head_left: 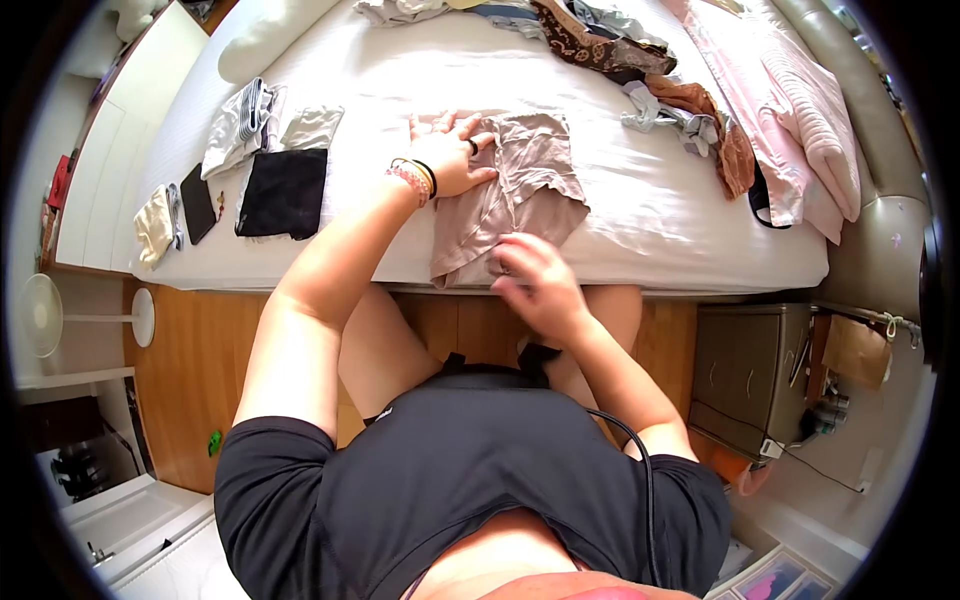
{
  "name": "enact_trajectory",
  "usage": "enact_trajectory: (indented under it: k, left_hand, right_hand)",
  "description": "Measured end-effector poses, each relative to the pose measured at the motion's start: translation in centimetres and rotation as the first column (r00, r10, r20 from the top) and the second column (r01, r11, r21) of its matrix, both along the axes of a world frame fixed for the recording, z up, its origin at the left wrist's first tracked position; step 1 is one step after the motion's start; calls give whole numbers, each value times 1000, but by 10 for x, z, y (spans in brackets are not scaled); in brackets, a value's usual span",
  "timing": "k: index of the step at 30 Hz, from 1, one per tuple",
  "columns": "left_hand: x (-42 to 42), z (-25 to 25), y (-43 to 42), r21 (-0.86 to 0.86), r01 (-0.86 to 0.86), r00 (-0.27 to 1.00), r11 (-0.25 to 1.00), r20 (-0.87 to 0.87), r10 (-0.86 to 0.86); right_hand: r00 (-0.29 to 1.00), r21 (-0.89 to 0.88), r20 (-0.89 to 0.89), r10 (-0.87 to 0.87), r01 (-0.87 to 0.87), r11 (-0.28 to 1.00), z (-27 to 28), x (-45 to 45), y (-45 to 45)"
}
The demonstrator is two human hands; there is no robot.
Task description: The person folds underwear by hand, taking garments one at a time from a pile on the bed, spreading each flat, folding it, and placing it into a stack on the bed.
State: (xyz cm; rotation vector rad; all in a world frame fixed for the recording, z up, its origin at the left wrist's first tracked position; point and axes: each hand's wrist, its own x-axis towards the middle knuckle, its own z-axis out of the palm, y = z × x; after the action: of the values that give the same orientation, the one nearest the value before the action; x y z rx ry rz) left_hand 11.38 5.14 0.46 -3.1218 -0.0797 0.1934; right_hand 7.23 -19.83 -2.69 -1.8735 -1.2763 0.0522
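Observation:
A taupe garment (pixel 540 165) lies spread near the front edge of the bed, with creases across it. My left hand (pixel 452 158) lies flat on its upper left part, fingers spread, with a dark ring and bracelets at the wrist. Beside the garment's lower edge is my right hand (pixel 532 280), slightly blurred, with its fingers curled; whether cloth is between them is hidden. Left of the garment sits a folded black cloth (pixel 285 193).
Folded light clothes (pixel 238 128) and a dark phone-like object (pixel 198 204) lie on the bed (pixel 380 75) at left. Loose clothes (pixel 600 50) are heaped at the back, and a pink quilt (pixel 810 130) lies at right. A grey cabinet (pixel 740 365) stands below.

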Motion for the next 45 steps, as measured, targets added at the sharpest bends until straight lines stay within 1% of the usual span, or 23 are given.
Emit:
enact_trajectory:
  k: [2,3,5,9,10,12,16,18,20,21,22,24,26,28,29,30,33,36,38,40,42,43,45]
  left_hand:
    - [12,3,-5,10,-33,997,999,68,32]
    - [25,-7,-3,-119,5,971,993,239,24]
    - [51,-7,-17,-250,26,967,968,251,39]
    - [91,-10,-58,-502,44,969,863,232,85]
    - [102,-8,-66,-538,-12,991,843,103,80]
    - [113,-11,-84,-363,-50,998,930,23,63]
    - [110,-18,-107,-322,-89,996,943,-24,86]
    - [116,-16,-102,-313,-57,998,948,-52,42]
    - [111,-11,-91,-481,-106,987,870,58,152]
    - [102,3,-85,-607,-210,968,766,-17,252]
    - [98,5,-71,-722,-106,966,684,89,244]
    - [80,10,-50,-959,-94,920,267,19,392]
    - [55,14,-27,-993,-112,881,-23,-110,460]
    - [38,-7,14,-947,-166,933,-274,-241,268]
    - [31,-19,27,-912,-166,932,-376,-269,242]
    - [18,-7,23,-908,-178,883,-378,-317,346]
    - [1,-17,46,-950,-282,855,-131,-311,415]
    - [0,-25,44,-866,-199,870,458,59,489]
    - [6,-35,45,-526,-143,879,838,321,351]
    - [-4,-4,29,-250,-294,900,922,251,355]
    - [-5,6,27,-195,-288,886,938,316,338]
    - [-6,7,27,-165,-286,879,944,347,327]
    - [0,0,33,-344,21,894,939,426,137]
  right_hand:
    - [885,126,-227,-406,440,889,-12,16,-21]
    - [781,141,-448,-435,542,828,-20,25,-28]
    - [466,102,-802,-372,722,685,-32,42,-36]
    - [627,106,-695,-351,572,813,-27,47,-21]
    - [694,66,-599,-400,540,839,-33,51,-19]
    - [655,83,-620,-431,601,795,-36,51,-10]
    - [671,116,-552,-495,650,751,-29,41,-1]
    - [690,115,-485,-537,659,744,-17,32,4]
    - [746,204,-328,-579,655,728,-19,31,10]
    - [764,232,-262,-590,643,730,-9,29,13]
    - [775,260,-195,-601,632,730,-1,27,17]
    - [808,283,53,-587,552,785,10,23,23]
    - [818,282,256,-515,447,849,18,21,35]
    - [826,251,402,-395,316,915,21,9,53]
    - [822,204,457,-341,277,939,21,4,62]
    - [814,152,508,-282,237,960,22,-1,69]
    - [771,20,613,-170,200,980,14,-13,89]
    - [805,-123,592,-35,133,983,8,-19,95]
    - [860,-224,496,123,-11,975,4,-19,92]
    - [915,-188,339,220,-163,969,25,-11,81]
    - [969,-106,43,245,-239,965,42,4,73]
    - [961,58,220,166,-183,981,39,20,76]
    - [958,-84,283,57,-35,996,41,42,78]
